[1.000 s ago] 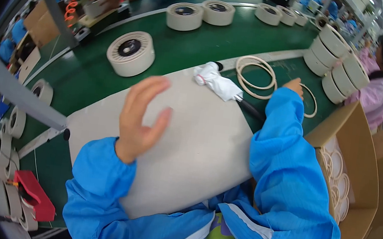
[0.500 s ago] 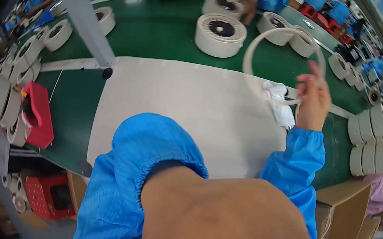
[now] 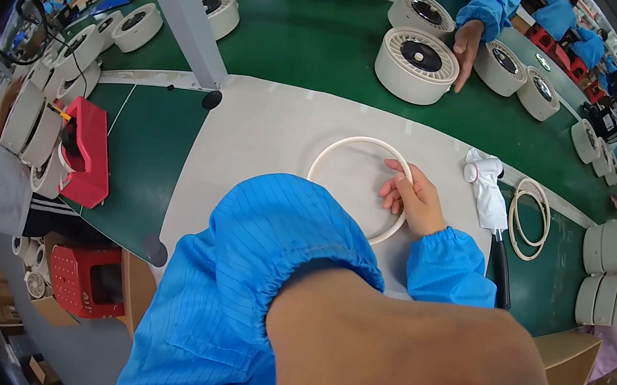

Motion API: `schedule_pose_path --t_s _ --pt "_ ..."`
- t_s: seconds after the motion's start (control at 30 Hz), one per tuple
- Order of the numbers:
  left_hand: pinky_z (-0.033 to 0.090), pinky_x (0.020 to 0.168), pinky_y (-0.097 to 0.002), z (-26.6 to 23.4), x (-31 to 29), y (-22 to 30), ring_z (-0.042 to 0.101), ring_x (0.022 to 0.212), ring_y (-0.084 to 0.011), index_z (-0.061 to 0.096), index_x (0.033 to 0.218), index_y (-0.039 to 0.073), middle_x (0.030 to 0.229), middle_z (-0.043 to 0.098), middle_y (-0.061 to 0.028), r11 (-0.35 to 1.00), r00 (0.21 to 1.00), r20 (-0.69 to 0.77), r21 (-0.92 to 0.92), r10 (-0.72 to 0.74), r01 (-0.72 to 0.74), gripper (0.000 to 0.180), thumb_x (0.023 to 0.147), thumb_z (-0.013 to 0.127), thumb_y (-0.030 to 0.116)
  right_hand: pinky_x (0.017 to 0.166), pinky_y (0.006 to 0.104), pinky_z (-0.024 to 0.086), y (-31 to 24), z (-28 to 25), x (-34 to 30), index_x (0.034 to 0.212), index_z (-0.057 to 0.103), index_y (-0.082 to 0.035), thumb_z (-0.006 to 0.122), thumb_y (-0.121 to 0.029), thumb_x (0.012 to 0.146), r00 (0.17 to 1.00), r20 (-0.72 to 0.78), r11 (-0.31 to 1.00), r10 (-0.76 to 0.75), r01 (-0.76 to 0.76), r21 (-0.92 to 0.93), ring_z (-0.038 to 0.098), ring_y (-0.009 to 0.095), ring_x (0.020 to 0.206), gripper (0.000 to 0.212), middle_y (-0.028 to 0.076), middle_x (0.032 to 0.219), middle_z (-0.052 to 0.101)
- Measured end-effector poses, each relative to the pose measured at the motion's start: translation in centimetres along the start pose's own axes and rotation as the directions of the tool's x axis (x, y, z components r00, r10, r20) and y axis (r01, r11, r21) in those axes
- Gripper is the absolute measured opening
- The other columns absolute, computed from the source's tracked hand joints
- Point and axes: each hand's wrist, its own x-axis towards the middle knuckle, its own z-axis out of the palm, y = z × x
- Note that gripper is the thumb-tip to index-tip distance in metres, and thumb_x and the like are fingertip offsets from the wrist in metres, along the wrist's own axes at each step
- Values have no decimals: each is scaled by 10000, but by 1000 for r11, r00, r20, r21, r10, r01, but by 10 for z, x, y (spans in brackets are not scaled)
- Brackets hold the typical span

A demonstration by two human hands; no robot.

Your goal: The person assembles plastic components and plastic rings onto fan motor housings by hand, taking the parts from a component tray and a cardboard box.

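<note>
My right hand [image 3: 418,200] is closed on the edge of a thin cream ring [image 3: 340,141], thumb on one side and fingers curled inside it. The ring hangs above or rests on the pale work mat [image 3: 247,126]; I cannot tell which. Very near the camera, my left hand [image 3: 418,363] fills the lower middle, coming out of a blue elastic cuff. Its fingers do not show, so any hold is hidden. To the right of my right hand lies a tool wrapped in white cloth with a black handle [image 3: 501,268]. Beside it are more cream rings [image 3: 544,223].
Beyond the mat, round cream fan-like housings [image 3: 417,67] stand on a green surface [image 3: 305,44]. A co-worker's hand [image 3: 466,51] is beside one. A grey post [image 3: 184,12] rises at left, near a red bin [image 3: 90,164]. Housings are stacked at right [image 3: 613,244], above a cardboard box [image 3: 567,359].
My right hand has brought the ring down and left, from the mat's far right corner to over the mat. The view has shifted, and the cloth-wrapped tool and other rings show more fully.
</note>
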Motion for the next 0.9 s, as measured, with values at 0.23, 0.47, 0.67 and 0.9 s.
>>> schedule_pose_path --t_s 0.23,0.47,0.67,0.9 --pt "376 486 -288 -9 7 2 487 527 -152 418 851 79 646 548 -84 993 1000 -6 121 -2 2 141 833 520 174 532 171 382 -1 2 0 1156 471 -14 357 -165 926 1000 -6 999 4 -5 -51 497 65 605 298 31 761 543" --pt "366 467 -294 -17 13 6 478 515 -147 407 803 90 632 543 -79 976 1000 -13 217 17 -14 159 835 524 192 533 167 378 -3 4 1 1144 484 -20 370 -155 921 1000 -13 997 12 -12 -76 487 60 608 285 22 758 541" --pt "357 451 -299 -14 11 16 470 504 -143 397 762 99 621 540 -74 956 999 -14 290 33 -28 186 836 528 207 532 167 378 -3 2 -6 1143 486 -23 378 -148 917 1000 -1 996 4 -4 -84 484 57 610 280 21 756 541" --pt "347 432 -305 -48 17 8 460 492 -138 386 714 110 607 535 -69 927 999 -20 374 51 -40 224 837 533 225 566 185 401 7 6 -1 1103 516 -36 400 -138 906 1000 13 996 -19 20 -83 482 60 618 250 11 755 530"
